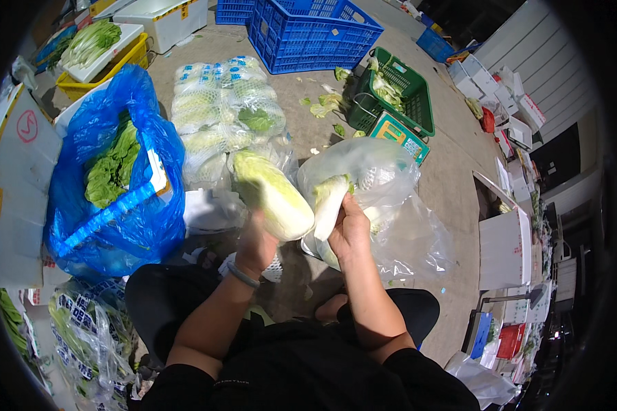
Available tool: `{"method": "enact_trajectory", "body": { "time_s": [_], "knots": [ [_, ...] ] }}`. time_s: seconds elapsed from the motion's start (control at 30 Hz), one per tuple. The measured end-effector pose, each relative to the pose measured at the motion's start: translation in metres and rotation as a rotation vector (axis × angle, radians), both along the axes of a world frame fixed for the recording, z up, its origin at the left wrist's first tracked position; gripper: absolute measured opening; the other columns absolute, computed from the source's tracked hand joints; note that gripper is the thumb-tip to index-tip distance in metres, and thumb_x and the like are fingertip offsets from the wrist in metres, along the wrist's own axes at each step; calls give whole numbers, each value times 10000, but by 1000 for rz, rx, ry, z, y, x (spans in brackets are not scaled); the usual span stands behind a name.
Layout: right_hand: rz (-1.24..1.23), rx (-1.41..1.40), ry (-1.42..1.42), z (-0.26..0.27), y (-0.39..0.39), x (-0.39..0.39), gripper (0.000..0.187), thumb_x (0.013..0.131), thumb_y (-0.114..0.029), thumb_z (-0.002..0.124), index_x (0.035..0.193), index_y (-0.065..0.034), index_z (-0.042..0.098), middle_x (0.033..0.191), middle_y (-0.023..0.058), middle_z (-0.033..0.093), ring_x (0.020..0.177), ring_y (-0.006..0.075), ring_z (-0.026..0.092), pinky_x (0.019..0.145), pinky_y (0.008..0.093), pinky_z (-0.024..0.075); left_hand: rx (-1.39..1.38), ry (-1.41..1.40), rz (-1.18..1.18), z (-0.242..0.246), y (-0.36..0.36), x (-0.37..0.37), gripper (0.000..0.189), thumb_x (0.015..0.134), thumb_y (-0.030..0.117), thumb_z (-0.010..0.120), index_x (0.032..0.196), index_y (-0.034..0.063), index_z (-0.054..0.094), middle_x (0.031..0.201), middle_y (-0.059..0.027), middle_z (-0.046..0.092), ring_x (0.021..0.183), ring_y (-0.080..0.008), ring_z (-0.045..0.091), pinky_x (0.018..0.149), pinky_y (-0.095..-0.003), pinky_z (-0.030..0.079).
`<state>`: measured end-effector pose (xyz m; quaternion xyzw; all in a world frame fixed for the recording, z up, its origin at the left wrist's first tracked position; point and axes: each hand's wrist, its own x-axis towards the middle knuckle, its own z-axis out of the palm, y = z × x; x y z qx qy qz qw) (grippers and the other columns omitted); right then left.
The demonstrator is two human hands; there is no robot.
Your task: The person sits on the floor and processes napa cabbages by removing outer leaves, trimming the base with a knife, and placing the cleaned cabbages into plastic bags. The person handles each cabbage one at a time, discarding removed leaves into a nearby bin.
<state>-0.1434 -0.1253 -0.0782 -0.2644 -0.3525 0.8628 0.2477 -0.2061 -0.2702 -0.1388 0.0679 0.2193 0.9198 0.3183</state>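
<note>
My left hand (257, 243) holds a napa cabbage (272, 198) at its lower side, its pale base towards my right hand. Between the thumb and fingers of my right hand (350, 226) is a detached cabbage leaf (331, 205), apart from the head or just beside it. Under and beyond my right hand lies a clear plastic bag (416, 231) with foam netting inside. Beyond my left hand, several netted cabbages (226, 103) are packed in clear plastic in rows. White foam netting (273, 270) lies below my left hand, partly hidden.
At left stands a foam box lined with a blue plastic bag (159, 128), holding leafy greens (114, 164). A green crate (422, 97) with leaves stands ahead right, beside a scale (400, 136). A blue crate (313, 43) is further ahead. Loose leaves (327, 103) lie on the concrete floor.
</note>
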Motion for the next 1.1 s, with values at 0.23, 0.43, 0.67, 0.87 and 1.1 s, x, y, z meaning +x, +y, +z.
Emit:
{"method": "enact_trajectory", "body": {
  "time_s": [0.23, 0.43, 0.67, 0.87, 1.1],
  "knots": [
    [42, 315, -18, 3, -21, 3, 245, 978, -165, 564, 1192, -58, 512, 1084, 48, 598, 979, 154, 572, 868, 310, 462, -200, 252, 26, -29, -10, -16, 648, 939, 468, 505, 1451, 102, 352, 1444, -98, 438, 1329, -275, 429, 1124, -465, 327],
    [176, 1050, 195, 69, -44, 59, 139, 952, -32, 547, 1041, -35, 440, 877, 57, 558, 797, 107, 506, 723, 249, 427, 346, -218, -107, -13, -9, -21, 656, 933, 595, 383, 1404, 140, 430, 1393, -93, 484, 1283, -287, 467, 1124, -481, 326],
    [542, 654, 104, 93, -27, 57, 371, 911, -65, 593, 1232, -35, 409, 1085, 101, 585, 935, 180, 596, 808, 306, 486, 163, -216, -33, -13, -18, -32, 609, 904, 539, 406, 1333, 118, 502, 1275, -84, 565, 1148, -287, 571, 943, -557, 470],
    [909, 871, -54, 47, -22, 63, 453, 925, -197, 632, 1305, -9, 472, 1193, 76, 591, 1111, 143, 537, 966, 286, 402, 365, -278, -305, -14, -23, -23, 672, 956, 630, 354, 1312, 77, 491, 1137, -204, 600, 1034, -395, 618, 873, -495, 531],
    [417, 522, 79, 63, -19, 63, 387, 926, -97, 614, 1285, -36, 483, 1152, 66, 617, 1002, 111, 594, 865, 248, 478, 82, -215, -279, -17, -12, -17, 800, 904, 687, 394, 1408, 65, 414, 1312, -231, 528, 1087, -390, 595, 882, -490, 529]
  ]
}}
